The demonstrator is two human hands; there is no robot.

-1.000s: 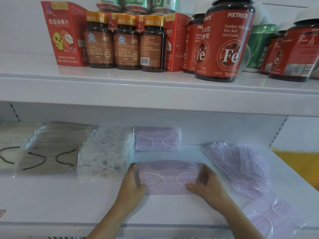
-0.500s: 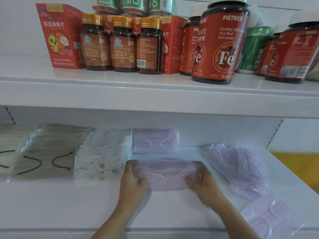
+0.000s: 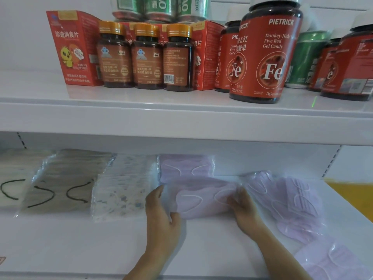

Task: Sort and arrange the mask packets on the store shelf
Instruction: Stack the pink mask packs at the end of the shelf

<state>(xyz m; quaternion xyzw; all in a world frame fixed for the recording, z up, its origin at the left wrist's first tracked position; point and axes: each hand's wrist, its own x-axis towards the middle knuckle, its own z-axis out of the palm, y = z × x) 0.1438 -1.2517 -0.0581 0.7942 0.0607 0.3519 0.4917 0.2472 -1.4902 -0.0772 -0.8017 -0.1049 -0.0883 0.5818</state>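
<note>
Head view: both hands on a lilac mask pkt [image 3: 201, 201] lying flat on the lower shelf [image 3: 80, 239], centre, just near of a 2nd lilac pkt [image 3: 186, 167] at the back. Left hand [image 3: 161, 215] grips the pkt's left end, thumb on top; right hand [image 3: 244, 209] pinches its right end. To the left, touching in a row: floral pkt [image 3: 123, 190], grey pkt [image 3: 66, 178]. Right: loose lilac pkts [image 3: 292, 199], overlapping. Upper shelf: brown bottles [image 3: 147, 57], red Fe jar [image 3: 270, 53].
</note>
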